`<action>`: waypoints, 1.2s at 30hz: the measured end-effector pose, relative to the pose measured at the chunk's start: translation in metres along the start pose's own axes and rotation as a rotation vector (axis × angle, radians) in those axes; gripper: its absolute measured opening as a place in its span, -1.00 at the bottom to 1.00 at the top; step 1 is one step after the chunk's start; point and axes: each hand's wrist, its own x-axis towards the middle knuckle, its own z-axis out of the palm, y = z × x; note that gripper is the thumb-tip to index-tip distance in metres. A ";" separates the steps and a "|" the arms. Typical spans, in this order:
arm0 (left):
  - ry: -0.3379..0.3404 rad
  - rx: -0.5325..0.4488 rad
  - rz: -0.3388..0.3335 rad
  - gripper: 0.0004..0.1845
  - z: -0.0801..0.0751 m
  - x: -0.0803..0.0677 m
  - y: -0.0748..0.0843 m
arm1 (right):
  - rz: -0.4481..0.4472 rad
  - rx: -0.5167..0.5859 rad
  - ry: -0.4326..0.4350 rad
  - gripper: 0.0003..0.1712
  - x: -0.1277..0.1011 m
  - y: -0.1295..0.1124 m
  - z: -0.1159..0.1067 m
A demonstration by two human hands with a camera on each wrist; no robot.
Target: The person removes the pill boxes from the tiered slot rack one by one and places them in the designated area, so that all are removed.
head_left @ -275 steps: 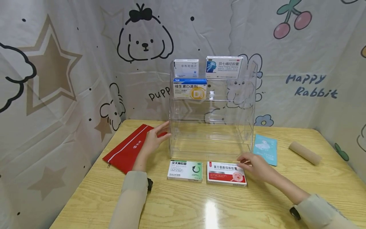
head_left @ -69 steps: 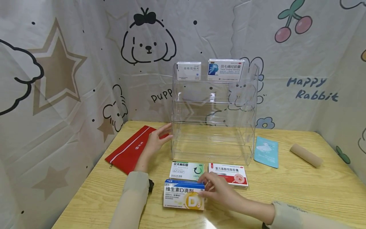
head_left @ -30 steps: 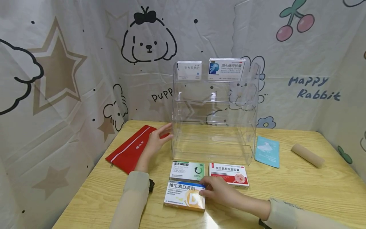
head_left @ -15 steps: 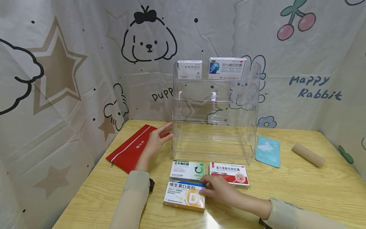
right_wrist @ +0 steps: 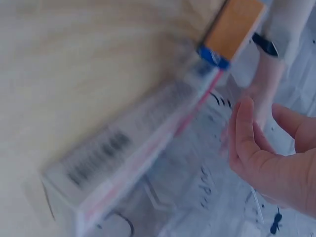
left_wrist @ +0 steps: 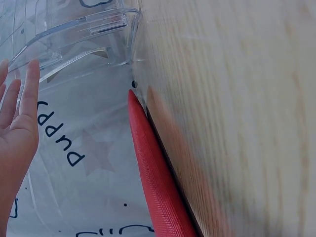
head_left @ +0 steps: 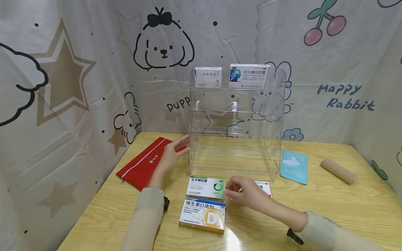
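Right hand (head_left: 248, 193), fingers loosely spread and holding nothing, hovers over the half-hidden red-and-white box (head_left: 265, 188) near the bench's front edge, while left hand (head_left: 171, 155) lies flat-fingered against the clear rack (head_left: 235, 139).

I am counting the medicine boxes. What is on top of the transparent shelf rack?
Two boxes stand upright on the top tier of the clear rack: a small white box at left, a wider blue-and-white box at right. The lower tiers look empty.

The wooden table (head_left: 345, 212) carries a clear rack (head_left: 235, 139), three medicine boxes (head_left: 205, 187), a red pouch (head_left: 142, 162), a blue packet (head_left: 293, 165) and a cardboard tube (head_left: 338, 170).
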 end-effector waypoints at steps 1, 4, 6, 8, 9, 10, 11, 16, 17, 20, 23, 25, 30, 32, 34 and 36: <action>0.001 -0.002 0.001 -0.37 0.000 0.000 0.000 | 0.006 -0.002 0.007 -0.86 0.002 -0.001 -0.004; 0.001 -0.003 0.005 -0.37 -0.001 -0.001 -0.001 | 0.016 -0.011 0.040 -0.87 0.009 -0.006 -0.020; 0.005 -0.003 0.006 -0.37 -0.001 -0.001 -0.002 | 0.021 -0.020 0.075 -0.87 0.016 -0.008 -0.032; 0.007 -0.001 0.010 -0.37 -0.002 -0.001 -0.002 | 0.016 -0.034 0.116 -0.85 0.022 -0.011 -0.045; 0.008 0.003 0.012 -0.37 -0.002 -0.001 -0.002 | 0.015 -0.047 0.141 -0.84 0.026 -0.012 -0.051; 0.010 0.002 0.012 -0.37 -0.002 -0.001 -0.003 | 0.016 -0.064 0.163 -0.82 0.029 -0.013 -0.058; 0.010 0.003 0.014 -0.37 -0.002 -0.001 -0.003 | 0.016 -0.071 0.182 -0.80 0.033 -0.015 -0.065; 0.015 0.008 0.009 -0.37 -0.001 -0.001 -0.004 | -0.014 -0.118 0.300 -0.73 0.050 -0.020 -0.101; 0.013 0.009 0.011 -0.37 -0.001 -0.001 -0.004 | -0.020 -0.130 0.328 -0.72 0.053 -0.022 -0.109; 0.011 -0.004 0.000 -0.37 0.000 -0.002 -0.004 | -0.005 -0.165 0.402 -0.69 0.061 -0.027 -0.132; 0.013 -0.016 -0.003 -0.38 0.000 -0.003 -0.003 | 0.011 -0.187 0.471 -0.63 0.068 -0.032 -0.152; 0.014 -0.021 -0.002 -0.39 0.000 -0.004 -0.003 | 0.012 -0.197 0.519 -0.60 0.074 -0.033 -0.164; 0.010 -0.009 0.017 -0.38 -0.001 -0.003 -0.002 | 0.002 -0.227 0.628 -0.55 0.091 -0.033 -0.191; 0.010 -0.008 0.020 -0.38 -0.001 -0.002 -0.002 | -0.003 -0.245 0.666 -0.54 0.098 -0.034 -0.201; 0.008 -0.010 0.021 -0.38 -0.001 -0.001 -0.003 | 0.000 -0.268 0.701 -0.53 0.105 -0.034 -0.211; 0.008 -0.014 0.021 -0.38 -0.001 0.000 -0.004 | 0.011 -0.284 0.728 -0.51 0.111 -0.035 -0.221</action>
